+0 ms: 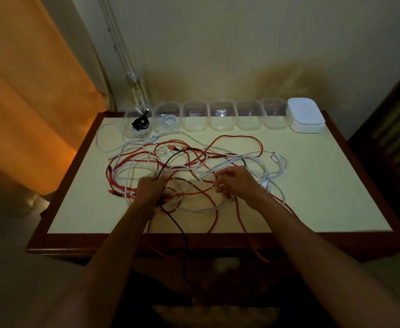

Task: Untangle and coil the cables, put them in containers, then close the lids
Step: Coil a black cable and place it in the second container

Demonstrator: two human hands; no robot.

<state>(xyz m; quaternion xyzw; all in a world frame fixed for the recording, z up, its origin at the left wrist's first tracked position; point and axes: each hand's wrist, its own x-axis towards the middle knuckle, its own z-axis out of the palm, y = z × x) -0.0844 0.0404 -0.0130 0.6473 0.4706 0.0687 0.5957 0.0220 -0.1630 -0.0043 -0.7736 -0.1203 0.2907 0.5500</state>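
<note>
A tangle of red cables, white cables and a black cable sprawls over the cream table top. My left hand is closed on the black cable among red and white strands. My right hand pinches a white cable in the tangle. Red and black strands hang over the front edge. Along the back stand several clear containers; the leftmost holds a coiled black cable, the one beside it a coiled white cable.
A stack of white lids sits at the back right. An orange curtain hangs at the left. The table has a dark wooden rim. A dark piece of furniture stands at the right.
</note>
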